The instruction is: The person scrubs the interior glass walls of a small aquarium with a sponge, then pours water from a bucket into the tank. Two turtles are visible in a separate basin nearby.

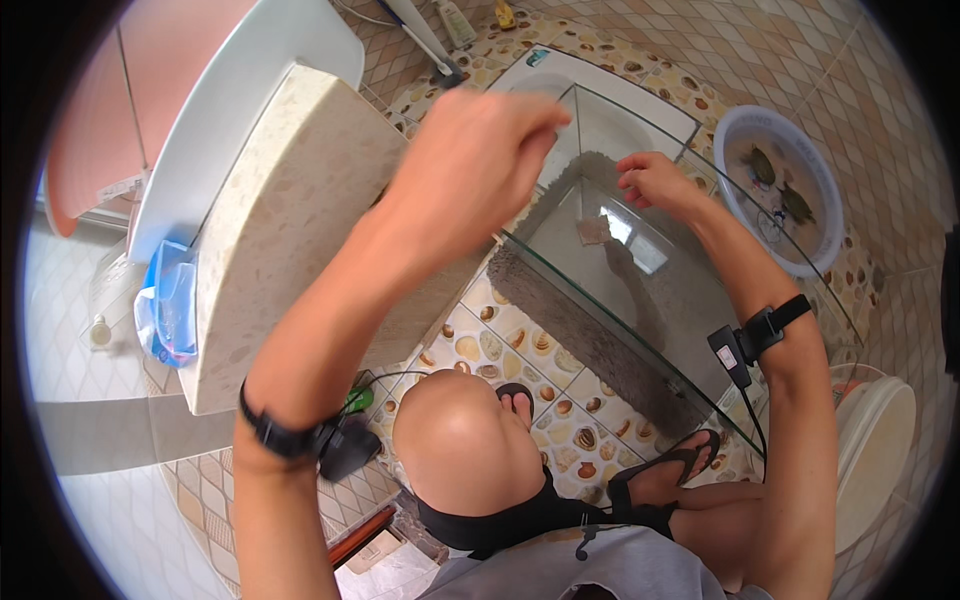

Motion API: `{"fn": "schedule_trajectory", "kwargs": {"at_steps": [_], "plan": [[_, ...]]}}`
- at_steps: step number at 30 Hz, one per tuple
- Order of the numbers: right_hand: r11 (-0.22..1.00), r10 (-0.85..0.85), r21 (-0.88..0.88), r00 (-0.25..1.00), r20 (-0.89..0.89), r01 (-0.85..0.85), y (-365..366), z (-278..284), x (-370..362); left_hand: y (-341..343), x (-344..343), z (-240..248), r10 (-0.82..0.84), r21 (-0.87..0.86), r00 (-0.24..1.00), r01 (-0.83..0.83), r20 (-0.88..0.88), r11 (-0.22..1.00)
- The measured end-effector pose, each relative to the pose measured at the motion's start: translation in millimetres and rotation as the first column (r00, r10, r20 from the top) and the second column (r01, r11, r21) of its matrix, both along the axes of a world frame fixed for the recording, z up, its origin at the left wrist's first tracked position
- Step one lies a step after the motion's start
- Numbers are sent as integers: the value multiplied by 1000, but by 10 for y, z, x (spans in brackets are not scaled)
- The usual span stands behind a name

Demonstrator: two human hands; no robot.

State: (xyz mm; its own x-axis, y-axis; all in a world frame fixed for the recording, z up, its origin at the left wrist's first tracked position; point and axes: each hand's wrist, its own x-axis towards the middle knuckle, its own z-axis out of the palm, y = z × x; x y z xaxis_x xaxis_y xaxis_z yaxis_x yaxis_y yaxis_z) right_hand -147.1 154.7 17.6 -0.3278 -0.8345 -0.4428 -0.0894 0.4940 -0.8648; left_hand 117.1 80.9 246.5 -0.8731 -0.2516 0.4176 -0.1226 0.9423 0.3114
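Note:
Cloudy shallow water stands in a rectangular glass tank (590,335) with grey grime along its walls. A small brownish square piece (594,230) lies in it. My left hand (480,155) is raised above the tank's far left corner, slightly blurred, its fingers bent and drawn together; what they hold, if anything, is hidden. Over the tank's far part hangs my right hand (658,186), fingers loosely curled and apart, with nothing visible in them. Beyond the tank on the right, a pale round basin (835,205) holds two turtles, one turtle (760,165) nearer the wall than the other turtle (797,204).
A stone-topped counter (290,190) rises close on the left, with a blue plastic packet (168,305) at its edge. A white lidded bucket (875,450) stands at the right. Bottles (455,22) stand by the far wall. My bent knee (455,430) is beside the tank.

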Motion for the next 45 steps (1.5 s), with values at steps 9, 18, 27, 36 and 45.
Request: {"fn": "schedule_trajectory", "kwargs": {"at_steps": [9,18,27,36,45], "plan": [[880,417,137,599,-684,-455,-25,-581,33,-1131,-1710,-1322,448,495,891,-357,-74,792],[683,562,186,346,-751,-706,-468,-1086,368,-1744,-2139,-1853,461,300,839,-537,291,788],[795,472,134,464,-750,-592,-862,-1556,457,-1690,-2064,-1862,337,519,827,-549,450,655],[774,518,187,436,-736,-604,-1109,-1629,480,-1597,-2027,-1791,307,551,854,-508,419,662],[772,501,203,380,-778,-602,-1100,-1616,451,-1553,-2018,-1778,320,547,873,-482,369,684]]}}
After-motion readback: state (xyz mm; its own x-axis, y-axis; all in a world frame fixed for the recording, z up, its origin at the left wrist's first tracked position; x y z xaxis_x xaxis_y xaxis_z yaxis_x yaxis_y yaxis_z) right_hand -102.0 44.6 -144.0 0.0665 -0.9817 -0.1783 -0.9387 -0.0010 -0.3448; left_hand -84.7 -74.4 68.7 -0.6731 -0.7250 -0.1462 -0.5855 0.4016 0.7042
